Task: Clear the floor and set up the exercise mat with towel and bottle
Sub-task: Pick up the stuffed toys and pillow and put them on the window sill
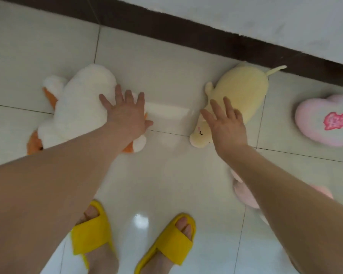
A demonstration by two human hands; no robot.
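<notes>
A white plush duck [79, 107] with orange beak and feet lies on the tiled floor at the left. My left hand [127, 111] hovers over its right side, fingers spread, holding nothing. To the right lies a pale yellow plush animal [244, 91] with a thin tail, its head toward me. My right hand [226, 123] is spread open just over its head end, holding nothing. No mat, towel or bottle is in view.
A pink heart-shaped cushion [325, 119] lies at the far right. Another pink plush [244, 192] is partly hidden under my right forearm. A dark skirting board [186, 34] and white wall run behind the toys. My feet wear yellow slippers [91, 234] at the bottom.
</notes>
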